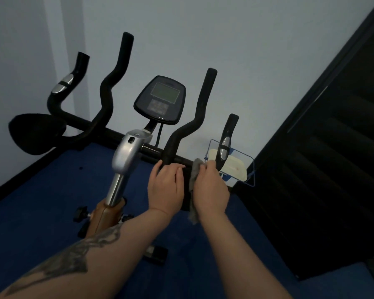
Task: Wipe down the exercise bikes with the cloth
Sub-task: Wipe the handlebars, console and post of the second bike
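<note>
Both forearms reach forward: left hand (165,186) rests with straight fingers on the exercise bike (125,152) pad, right hand (211,190) clutches the grey cloth (194,175), bunched between both hands.

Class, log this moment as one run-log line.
left hand: rests on pad | right hand: holds cloth | wiping: handlebar
</note>
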A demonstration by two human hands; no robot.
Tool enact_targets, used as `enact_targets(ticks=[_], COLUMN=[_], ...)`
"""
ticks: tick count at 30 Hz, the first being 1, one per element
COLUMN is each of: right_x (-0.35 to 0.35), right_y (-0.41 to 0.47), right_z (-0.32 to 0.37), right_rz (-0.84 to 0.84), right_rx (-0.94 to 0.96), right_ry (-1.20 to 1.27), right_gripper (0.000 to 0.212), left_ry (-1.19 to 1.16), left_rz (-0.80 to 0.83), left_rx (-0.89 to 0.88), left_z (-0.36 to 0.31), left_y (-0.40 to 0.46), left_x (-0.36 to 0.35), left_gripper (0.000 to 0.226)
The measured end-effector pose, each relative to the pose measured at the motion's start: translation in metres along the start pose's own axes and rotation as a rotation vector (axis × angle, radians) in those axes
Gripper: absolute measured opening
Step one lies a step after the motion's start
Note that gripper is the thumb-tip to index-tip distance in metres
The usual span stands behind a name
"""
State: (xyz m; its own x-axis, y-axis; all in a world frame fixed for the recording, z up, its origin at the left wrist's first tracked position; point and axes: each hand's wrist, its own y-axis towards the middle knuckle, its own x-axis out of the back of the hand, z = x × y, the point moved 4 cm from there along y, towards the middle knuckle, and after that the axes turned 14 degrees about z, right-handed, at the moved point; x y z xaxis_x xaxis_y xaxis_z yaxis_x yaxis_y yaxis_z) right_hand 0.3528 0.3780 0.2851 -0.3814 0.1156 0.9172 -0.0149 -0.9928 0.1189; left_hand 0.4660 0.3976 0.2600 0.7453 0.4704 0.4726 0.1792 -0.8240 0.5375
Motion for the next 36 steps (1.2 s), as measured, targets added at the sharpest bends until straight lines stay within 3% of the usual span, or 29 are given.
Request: enact_targets(ticks=[2, 3, 8, 13, 17, 19, 24, 28, 31, 34, 36], right_x=[-0.006, -0.007, 0.006, -0.006, -0.001, 0.003, -0.005, 0.0, 0.006, -0.002, -0.003], right_y=[-0.027, -0.03, 0.029, -0.021, 0.008, 0.019, -0.029, 0.011, 0.041, 0.007, -0.018], right_z=[-0.003, -0.005, -0.003, 0.002, -0.003, -0.002, -0.005, -0.007, 0.002, 0.004, -0.005], right_rz=[-0.109, -0.083, 0.214, -0.124, 0.122, 0.169, -0.077, 0.134, 0.295, 0.026, -0.029], right_rx=[0.056, 0.073, 0.018, 0.081, 0.074, 0.025, 0.019, 0.011, -0.097, -0.009, 0.03], right_ry=[-0.011, -0.049, -0.146, -0.163, -0.221, -0.195, 0.141, -0.118, -0.104, -0.08, 0.024], right_gripper=[0.03, 0.029, 0.008, 0.02, 0.01, 0.007, 0.034, 0.017, 0.016, 0.021, 0.024], left_ry=[-0.013, -0.027, -0.008, -0.007, -0.003, -0.006, -0.003, -0.016, -0.011, 0.01, 0.008], left_rz=[0.009, 0.008, -0.008, 0.011, 0.034, 0.036, 0.036, 0.045, 0.046, 0.072, 0.06], left_rx=[0.011, 0.021, 0.023, 0.025, 0.033, 0.043, 0.043, 0.056, 0.057, 0.045, 0.035], left_z=[0.002, 0.003, -0.002, 0.001, 0.001, 0.001, 0.0, 0.0, -0.001, 0.001, 0.003], left_y=[-0.001, -0.001, -0.001, 0.0, 0.0, 0.0, 0.0, 0.0, 0.0, -0.001, -0.001], left_x=[-0.001, -0.001, 0.001, 0.0, -0.002, 0.0, -0.001, -0.002, 0.0, -0.001, -0.001], left_gripper=[0.036, 0.036, 0.035, 0.038, 0.039, 0.038, 0.039, 0.039, 0.04, 0.04, 0.04])
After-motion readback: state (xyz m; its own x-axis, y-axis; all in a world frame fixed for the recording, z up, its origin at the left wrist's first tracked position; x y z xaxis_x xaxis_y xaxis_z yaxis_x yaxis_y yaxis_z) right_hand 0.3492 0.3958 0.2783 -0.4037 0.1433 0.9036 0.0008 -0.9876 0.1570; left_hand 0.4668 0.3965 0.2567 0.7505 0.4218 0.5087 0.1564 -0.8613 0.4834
